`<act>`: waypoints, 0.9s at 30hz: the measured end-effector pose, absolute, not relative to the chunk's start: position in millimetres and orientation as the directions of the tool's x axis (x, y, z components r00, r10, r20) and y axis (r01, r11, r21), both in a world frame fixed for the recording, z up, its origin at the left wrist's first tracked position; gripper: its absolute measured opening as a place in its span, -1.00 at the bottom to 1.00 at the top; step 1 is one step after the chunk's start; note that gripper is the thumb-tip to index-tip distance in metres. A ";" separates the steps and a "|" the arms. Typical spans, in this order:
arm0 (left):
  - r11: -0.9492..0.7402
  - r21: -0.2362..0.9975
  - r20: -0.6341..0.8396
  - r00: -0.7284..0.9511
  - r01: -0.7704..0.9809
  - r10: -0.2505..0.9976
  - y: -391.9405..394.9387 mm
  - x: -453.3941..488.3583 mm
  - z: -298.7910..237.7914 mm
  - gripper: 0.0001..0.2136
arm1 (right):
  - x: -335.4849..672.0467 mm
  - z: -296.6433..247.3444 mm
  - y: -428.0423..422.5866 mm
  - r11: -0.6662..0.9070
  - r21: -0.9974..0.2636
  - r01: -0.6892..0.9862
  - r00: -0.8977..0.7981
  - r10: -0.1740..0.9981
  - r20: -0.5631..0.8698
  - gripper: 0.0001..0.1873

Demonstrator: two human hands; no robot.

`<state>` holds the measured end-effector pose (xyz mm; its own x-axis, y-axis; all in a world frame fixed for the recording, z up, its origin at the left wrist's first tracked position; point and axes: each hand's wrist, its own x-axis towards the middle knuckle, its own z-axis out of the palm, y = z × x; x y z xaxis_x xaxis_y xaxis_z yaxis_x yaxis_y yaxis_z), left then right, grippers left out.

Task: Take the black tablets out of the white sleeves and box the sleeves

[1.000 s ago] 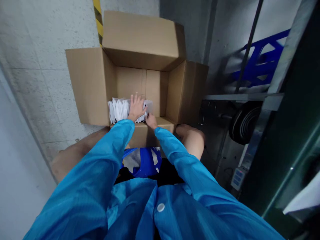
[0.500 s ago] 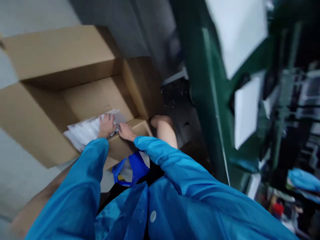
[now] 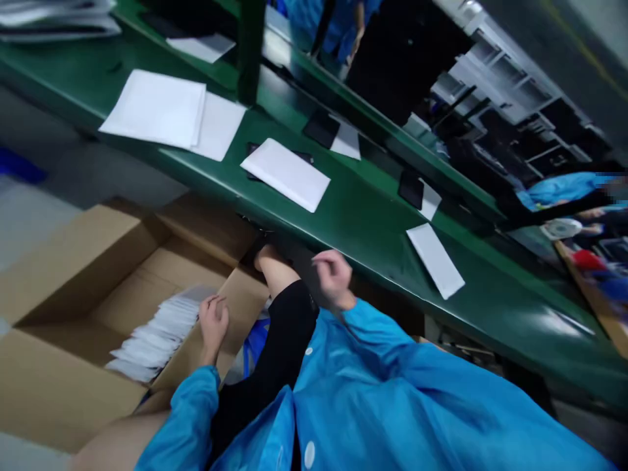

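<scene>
An open cardboard box [image 3: 73, 261] stands on the floor at the lower left, with a row of white packets [image 3: 154, 330] standing in it. My left hand [image 3: 213, 320] rests on the box's near wall at the end of that row, fingers curled; nothing shows in them. My right hand [image 3: 333, 278] is raised away from the box, just under the edge of the green conveyor belt [image 3: 373, 216]. It is smeared by motion, with its fingers loosely bent. My knee in a black legging [image 3: 282, 314] sits between the two hands.
White sheets [image 3: 287, 173] and black flat slabs [image 3: 321, 127] lie along the belt, with another white sheet [image 3: 434, 258] near its front edge. A blue thing [image 3: 252, 343] lies under my knee. Another person's blue sleeve [image 3: 559, 190] shows at the far right beside grey racks [image 3: 495, 85].
My head has swung right, from the box to the green belt. My right hand has left the packets and risen toward the belt's edge. The left hand stays at the box.
</scene>
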<state>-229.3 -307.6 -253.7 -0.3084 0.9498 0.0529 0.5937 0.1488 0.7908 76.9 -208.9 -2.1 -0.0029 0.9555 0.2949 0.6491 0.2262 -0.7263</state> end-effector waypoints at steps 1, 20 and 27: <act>0.143 0.799 0.069 -0.326 0.584 0.943 -308.3 -221.4 -250.6 -0.72 | 120.2 20.0 -202.9 0.191 -0.694 0.694 0.092 0.933 0.349 -0.84; 0.127 0.883 0.103 -0.451 0.451 0.887 -330.2 -154.2 -224.2 -0.75 | 312.8 51.3 -211.8 -0.219 0.045 0.975 0.213 0.970 0.116 -0.86; -0.012 0.903 0.245 -0.491 0.430 0.836 -316.4 -122.2 -170.0 -0.76 | 229.8 53.8 -210.4 0.159 -0.110 0.981 -0.156 0.987 0.030 -0.83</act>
